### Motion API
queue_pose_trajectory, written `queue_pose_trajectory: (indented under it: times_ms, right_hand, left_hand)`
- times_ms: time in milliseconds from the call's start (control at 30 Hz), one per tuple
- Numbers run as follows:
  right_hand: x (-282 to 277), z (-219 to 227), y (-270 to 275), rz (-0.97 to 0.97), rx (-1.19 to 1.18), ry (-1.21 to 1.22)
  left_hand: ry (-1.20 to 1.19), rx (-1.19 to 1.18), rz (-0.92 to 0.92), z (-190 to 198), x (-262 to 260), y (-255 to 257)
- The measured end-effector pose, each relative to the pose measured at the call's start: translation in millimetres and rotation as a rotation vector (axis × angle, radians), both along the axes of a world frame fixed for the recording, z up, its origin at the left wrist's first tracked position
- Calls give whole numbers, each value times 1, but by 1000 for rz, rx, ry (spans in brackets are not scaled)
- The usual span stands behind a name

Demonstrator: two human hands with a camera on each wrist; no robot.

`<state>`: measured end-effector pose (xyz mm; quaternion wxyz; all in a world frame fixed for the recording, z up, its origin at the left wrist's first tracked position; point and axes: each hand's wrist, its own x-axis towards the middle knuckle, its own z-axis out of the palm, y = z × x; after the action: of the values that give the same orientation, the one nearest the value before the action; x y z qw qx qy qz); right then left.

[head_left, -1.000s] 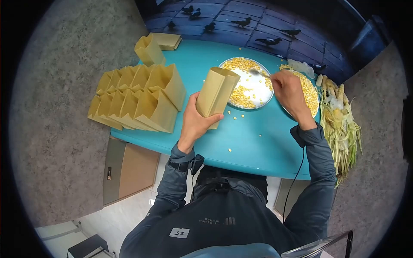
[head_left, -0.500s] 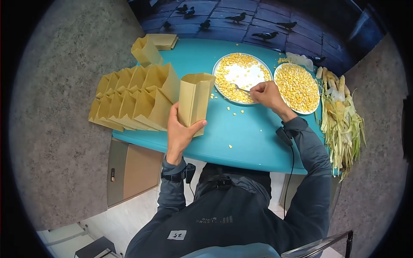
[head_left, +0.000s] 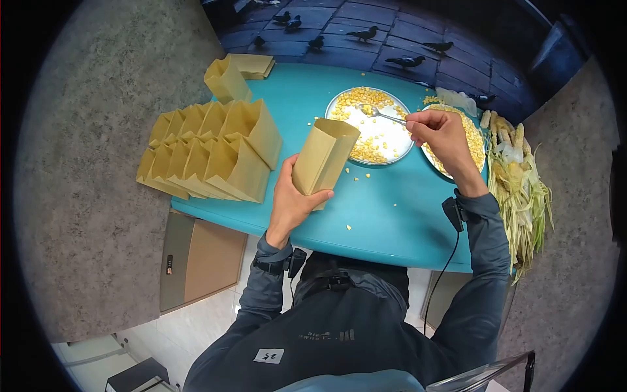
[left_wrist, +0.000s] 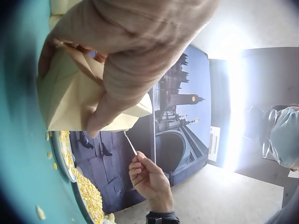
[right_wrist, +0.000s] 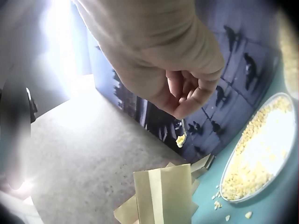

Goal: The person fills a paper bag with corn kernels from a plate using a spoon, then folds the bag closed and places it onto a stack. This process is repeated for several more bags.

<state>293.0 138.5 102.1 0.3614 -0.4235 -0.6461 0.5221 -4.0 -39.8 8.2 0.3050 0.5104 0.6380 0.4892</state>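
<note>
My left hand [head_left: 292,200] grips the lower part of an open brown paper bag [head_left: 322,160], held tilted with its mouth up toward the right. Fingers go behind it and the thumb lies across its front in the head view. My right hand [head_left: 445,140] pinches the handle of a metal spoon [head_left: 390,118] above the near plate of corn kernels [head_left: 369,152]. In the right wrist view, yellow kernels [right_wrist: 180,140] sit in the spoon's bowl. The spoon's bowl lies to the right of the bag's mouth and a little higher in the head view.
Several open paper bags [head_left: 209,153] stand in two rows at the left, with another bag [head_left: 227,80] and flat folded bags [head_left: 253,66] behind. A fuller plate of kernels [head_left: 475,140] lies right, beside corn husks [head_left: 516,189]. Loose kernels [head_left: 349,227] dot the teal table [head_left: 392,215].
The spoon dips into the kernels near the plate's front edge, then rises with kernels in it. Between the frames, the left hand shifts the bag left and then back right toward the plate.
</note>
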Motion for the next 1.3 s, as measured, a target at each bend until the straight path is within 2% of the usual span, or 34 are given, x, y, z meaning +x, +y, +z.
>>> queue_pose_trajectory:
  times_ms: [100, 167, 200, 300, 367, 433, 467, 500, 567, 733, 833, 900, 967, 1067, 1100, 1167, 1300]
  right_hand:
    - [-9, 8, -24, -3, 138, -66]
    - [-19, 15, -43, 98, 751, -246]
    - [-24, 11, -47, 120, 899, -268]
    - [-32, 13, -55, 22, 1042, -255]
    - [-23, 13, -42, -10, 1052, -252]
    - [-5, 5, -24, -79, 894, -437]
    - [3, -1, -17, -96, 725, -512]
    - [11, -5, -14, -103, 719, -509]
    - [23, -13, -9, -45, 469, -653]
    - [27, -25, 7, -35, 389, -748]
    - [18, -26, 14, 35, 255, -765]
    - [9, -31, 15, 38, 6, -584]
    - [2, -50, 16, 27, -33, -551]
    - [-5, -82, 21, -62, -211, -323]
    - [-7, -87, 21, -60, -211, -322]
    - [-9, -97, 17, -93, -332, -111]
    - [-2, -98, 17, -32, -350, -19]
  left_hand:
    - [-52, -27, -35, 1, 7, 4]
    - [-61, -22, -44, 1, 12, 5]
    - [-65, -17, -45, 2, 13, 6]
    - [-23, 27, -42, -2, 16, 9]
    - [-41, 26, -28, 0, 16, 9]
    - [-57, 26, -20, -1, 15, 10]
    - [-64, 28, 0, -4, 11, 10]
    - [-68, 29, 18, -7, 7, 9]
    - [-82, 47, 26, -12, 1, 5]
    - [-133, 10, 51, -8, -3, -1]
    - [-142, -8, 53, -5, -3, -3]
    - [-159, 16, 57, -2, -3, -7]
    - [-137, 34, 66, -4, -4, -9]
    - [-122, 52, 72, -7, -5, -9]
    - [-129, 51, 69, -8, -6, -9]
    - [-124, 37, 68, -7, -6, -10]
    - [-118, 20, 63, -6, -6, -8]
